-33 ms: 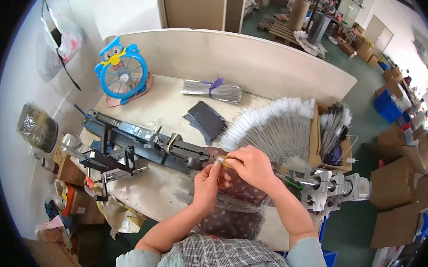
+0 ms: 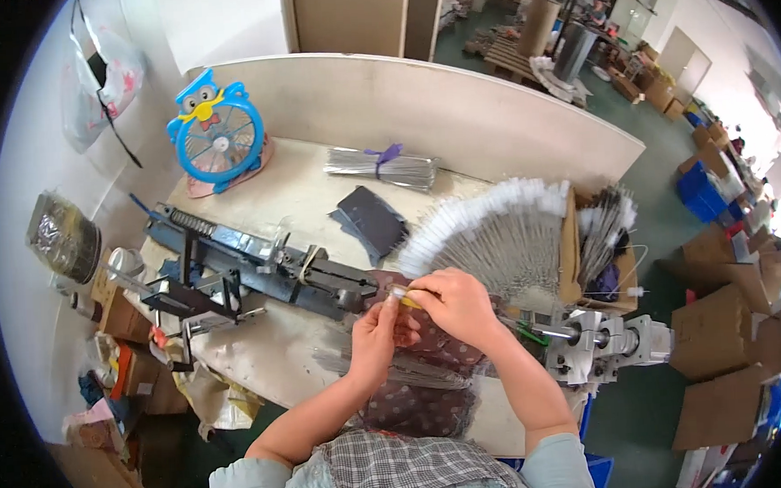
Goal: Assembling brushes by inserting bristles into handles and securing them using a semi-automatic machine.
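Observation:
Over a brown dotted cloth [image 2: 408,411], my two hands meet in front of me. The fingertips of my left hand [image 2: 375,340] are pinched at a small white-and-yellow piece [image 2: 408,301]. From the other side, my right hand [image 2: 455,304] grips the same piece with thumb and fingers. Its exact kind is too small to make out. Thin metal wires [image 2: 432,372] lie on the cloth below my hands. Just beyond them, to the right, spreads a fan of thin wire brushes [image 2: 487,239] with white bristle ends.
A long metal bench fixture [image 2: 272,266] runs across the left of the table. A clamp-like machine [image 2: 603,343] stands at the right edge. Behind are dark sheets [image 2: 369,223], a tied wire bundle [image 2: 382,167] and a blue fan [image 2: 220,140]. A carton [image 2: 572,256] holds more brushes.
The whole view has shifted slightly, so the table things sit a little further left. My hands keep the same grip on the small piece.

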The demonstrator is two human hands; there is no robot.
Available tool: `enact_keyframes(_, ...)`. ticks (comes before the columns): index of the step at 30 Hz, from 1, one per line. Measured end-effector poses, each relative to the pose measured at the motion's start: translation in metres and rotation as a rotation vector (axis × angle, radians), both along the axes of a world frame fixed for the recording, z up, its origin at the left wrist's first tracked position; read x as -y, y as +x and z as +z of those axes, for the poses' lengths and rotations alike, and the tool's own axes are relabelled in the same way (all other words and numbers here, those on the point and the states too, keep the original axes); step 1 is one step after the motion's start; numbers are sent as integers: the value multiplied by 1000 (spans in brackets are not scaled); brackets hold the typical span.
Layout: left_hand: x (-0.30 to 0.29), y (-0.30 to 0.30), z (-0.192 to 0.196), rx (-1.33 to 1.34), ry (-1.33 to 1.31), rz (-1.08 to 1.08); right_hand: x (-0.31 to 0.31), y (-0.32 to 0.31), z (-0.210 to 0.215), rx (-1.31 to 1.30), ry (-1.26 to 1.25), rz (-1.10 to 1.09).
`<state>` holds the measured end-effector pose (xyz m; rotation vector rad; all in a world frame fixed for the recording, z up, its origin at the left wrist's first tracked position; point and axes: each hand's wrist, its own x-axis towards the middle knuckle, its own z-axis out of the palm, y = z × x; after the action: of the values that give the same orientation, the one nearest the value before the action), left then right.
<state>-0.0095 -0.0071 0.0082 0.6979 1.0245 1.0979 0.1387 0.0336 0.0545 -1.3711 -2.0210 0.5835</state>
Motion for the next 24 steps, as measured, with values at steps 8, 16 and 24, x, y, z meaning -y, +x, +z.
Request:
enact_keyframes(8, -8, 1, -5, 366, -107, 125, 14, -17, 0, 153, 252, -74)
enact_keyframes(16, -3, 7, 5, 436, -91, 186, 20, -28, -7, 180, 426, -191)
enact_keyframes(24, -6, 3, -25, 485, 41, 173, 23, -13, -6, 164, 456, -71)
